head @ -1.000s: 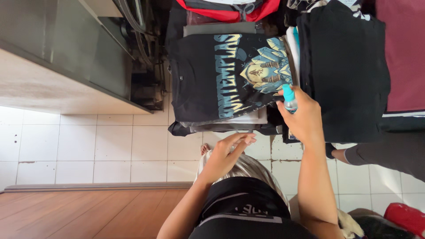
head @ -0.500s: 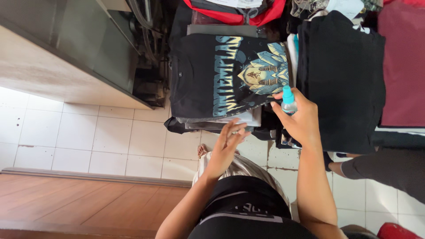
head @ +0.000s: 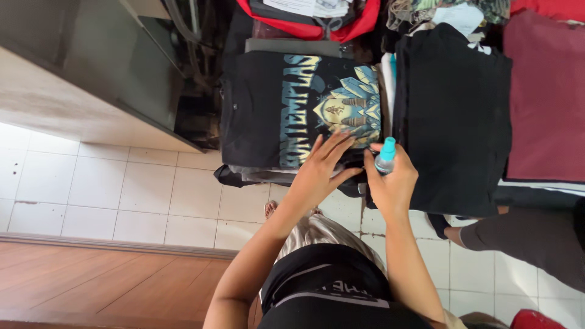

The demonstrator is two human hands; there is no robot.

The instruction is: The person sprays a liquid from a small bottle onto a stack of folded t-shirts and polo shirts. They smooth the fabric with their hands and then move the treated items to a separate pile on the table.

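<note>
My left hand (head: 318,173) lies flat, fingers (head: 334,144) spread and extended, palm down on the near edge of the folded black cotton T-shirt with a pale blue and gold printed graphic (head: 286,109). Fingertips reach the lower part of the print. Nothing is pinched; the hand only presses on the cloth.

My right hand (head: 393,183) is closed around a small clear plastic spray bottle with a turquoise nozzle (head: 385,157). Fingers are curled about the bottle body; the nozzle stands clear above them, just beside the right edge of the printed shirt. The bottle is held upright in the gap between that shirt and the next pile.

The printed shirt tops a short stack of folded garments; grey and dark layers show beneath its near edge. Just to the right, touching or nearly so, is a folded plain black garment (head: 454,116), larger in outline. Beyond that, a folded maroon cloth (head: 545,97). Behind the stack, a red-trimmed bag (head: 317,21) lies open.

I cannot tell what surface carries the piles; it is covered.

Below: white tiled floor (head: 122,189), bordered by a brown wooden strip (head: 91,280). To the left, a dark cabinet-like block (head: 91,55). At lower right, another person's dark-sleeved arm (head: 518,237) reaches in toward the black garment's near edge.
</note>
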